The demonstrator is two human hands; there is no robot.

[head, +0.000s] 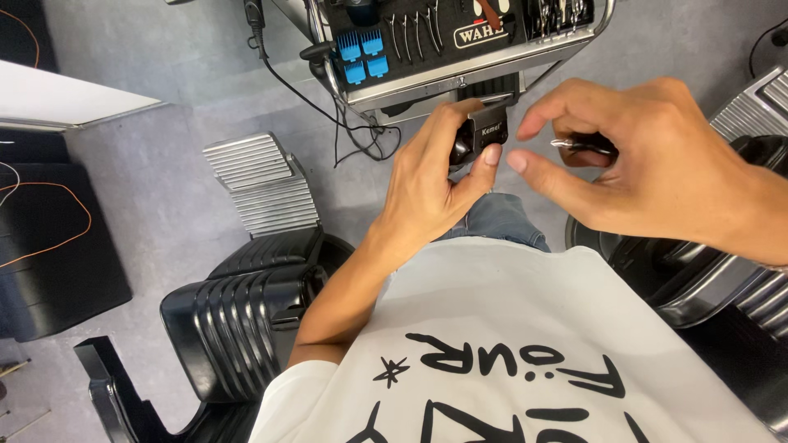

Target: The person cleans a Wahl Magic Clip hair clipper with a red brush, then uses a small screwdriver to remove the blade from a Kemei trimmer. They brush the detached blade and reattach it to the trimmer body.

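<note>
Two hands, left hand (427, 176) gripping black trimmer (480, 135), right hand (648, 160) holding thin metal tool (579, 144)

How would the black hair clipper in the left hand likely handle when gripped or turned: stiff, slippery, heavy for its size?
The hair clipper looks like a rigid black casing, so probably stiff, with no flex. Its glossy surface hints it could be a bit slippery; the left hand wraps it with the thumb pressed on the front. It sits easily in one hand, so likely not heavy. The right hand holds a thin metal-tipped tool.
</note>
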